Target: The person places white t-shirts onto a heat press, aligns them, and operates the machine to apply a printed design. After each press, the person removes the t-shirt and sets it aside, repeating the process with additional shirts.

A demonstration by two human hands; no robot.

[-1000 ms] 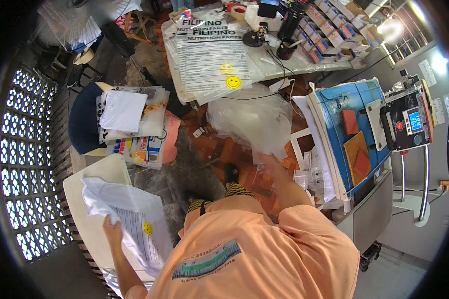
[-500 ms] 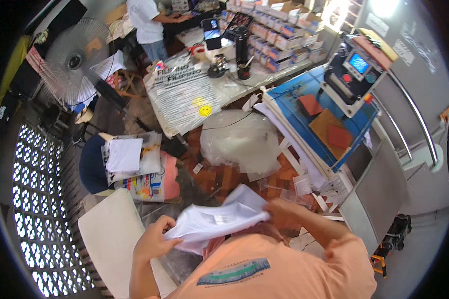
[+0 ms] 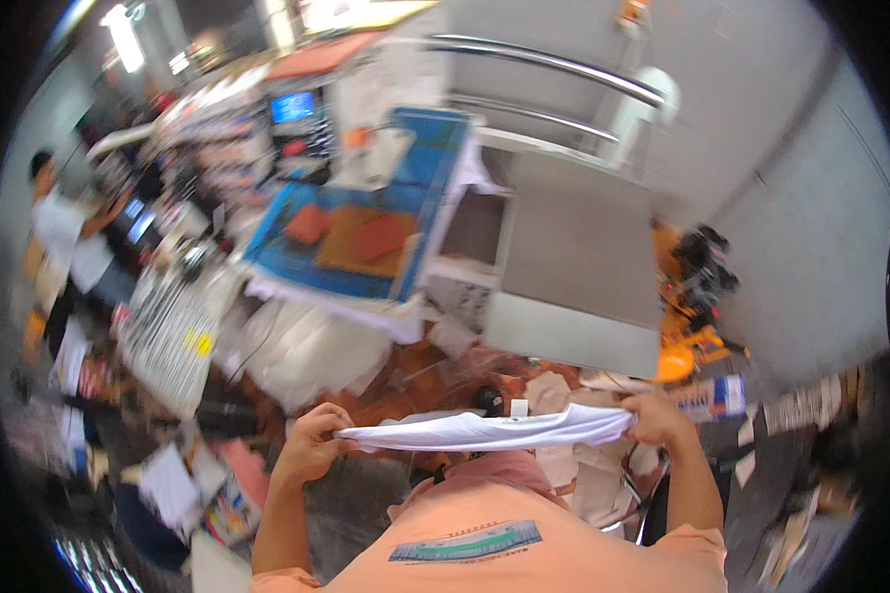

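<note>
A white T-shirt (image 3: 494,431) is stretched sideways between my two hands in front of my chest, with a small tag showing at its upper edge. My left hand (image 3: 316,441) is closed on one end of it, thumb and fingers pinched on the cloth. At the other end my right hand (image 3: 658,419) grips the fabric in the same way. The shirt hangs in the air, seen almost edge-on, so most of its face is hidden.
Ahead stands a blue-topped table (image 3: 425,148) with reddish pads and a machine with a lit screen. Right of it is a grey flat board (image 3: 578,247). Cardboard and papers (image 3: 603,474) lie on the floor. A person in a white shirt (image 3: 74,237) stands far left.
My view has swung to the right, bringing the grey board and wall ahead. The T-shirt, bunched and drooping before, is now pulled taut between my hands, which are farther apart.
</note>
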